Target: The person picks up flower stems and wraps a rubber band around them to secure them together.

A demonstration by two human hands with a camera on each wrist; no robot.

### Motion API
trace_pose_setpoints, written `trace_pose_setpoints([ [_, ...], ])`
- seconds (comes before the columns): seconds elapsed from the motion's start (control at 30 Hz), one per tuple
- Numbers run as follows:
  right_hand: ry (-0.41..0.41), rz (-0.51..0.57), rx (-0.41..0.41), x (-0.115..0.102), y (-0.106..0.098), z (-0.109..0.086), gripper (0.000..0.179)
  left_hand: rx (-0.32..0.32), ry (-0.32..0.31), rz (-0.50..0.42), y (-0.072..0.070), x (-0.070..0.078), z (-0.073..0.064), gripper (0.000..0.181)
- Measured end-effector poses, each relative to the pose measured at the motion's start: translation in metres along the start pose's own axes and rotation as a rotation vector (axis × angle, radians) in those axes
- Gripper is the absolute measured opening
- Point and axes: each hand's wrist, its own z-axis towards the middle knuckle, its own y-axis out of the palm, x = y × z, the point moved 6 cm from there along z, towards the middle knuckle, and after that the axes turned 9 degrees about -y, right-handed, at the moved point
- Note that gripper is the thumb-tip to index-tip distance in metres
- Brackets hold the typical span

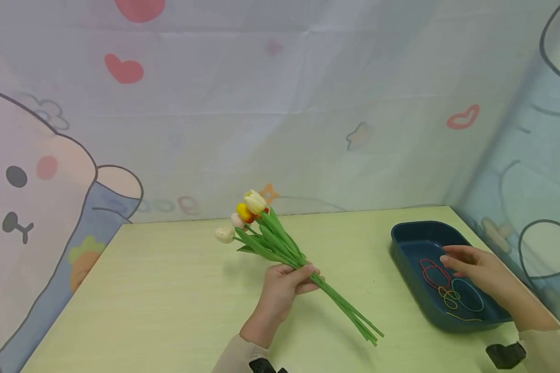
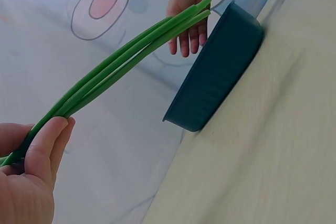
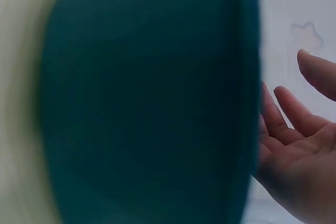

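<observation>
My left hand (image 1: pixel 282 290) grips a bunch of tulips (image 1: pixel 280 241) by the green stems, the white, yellow and red blooms tilted up to the left. In the left wrist view the lower stems (image 2: pixel 121 59) stick out past the thumb. My right hand (image 1: pixel 476 267) is over a dark teal tray (image 1: pixel 410 290) at the right, its fingers relaxed and holding nothing. Beneath it in the tray lie several loose elastic bands: a red one (image 1: pixel 430 282), a yellow one (image 1: pixel 448 300) and a light blue one (image 1: pixel 479 305). The right wrist view has the tray wall (image 3: pixel 152 103) beside the spread fingers (image 3: pixel 294 114).
The pale wooden table (image 1: pixel 144 295) extends under both hands. A printed cloth (image 1: pixel 261 103) with hearts and cartoon animals hangs along its back edge, and another side of cloth (image 1: pixel 546 181) stands close past the tray on the right.
</observation>
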Motion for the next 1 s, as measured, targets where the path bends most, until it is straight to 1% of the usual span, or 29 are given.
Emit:
trace_pose_setpoints([
  [0.1,0.018,-0.002,0.008,0.011,0.003,0.0,0.062,-0.01,-0.003,-0.007,-0.001,0.0,0.0,0.022],
  [0.27,0.034,-0.016,-0.016,0.022,0.007,0.0,0.061,-0.026,-0.006,-0.002,-0.001,0.0,0.001,0.025],
  [0.5,0.068,-0.013,-0.113,0.034,0.014,0.001,0.059,-0.033,-0.004,-0.004,-0.002,0.001,-0.002,0.027],
  [0.6,0.063,-0.006,-0.138,0.038,0.018,0.002,0.057,-0.037,-0.004,-0.002,-0.002,0.001,-0.002,0.028],
  [0.77,0.032,-0.004,-0.168,0.043,0.024,0.003,0.052,-0.042,-0.004,0.0,-0.003,0.001,-0.001,0.027],
  [1.0,0.028,-0.043,-0.197,0.048,0.029,0.003,0.048,-0.04,-0.008,0.001,-0.004,0.0,-0.001,0.028],
])
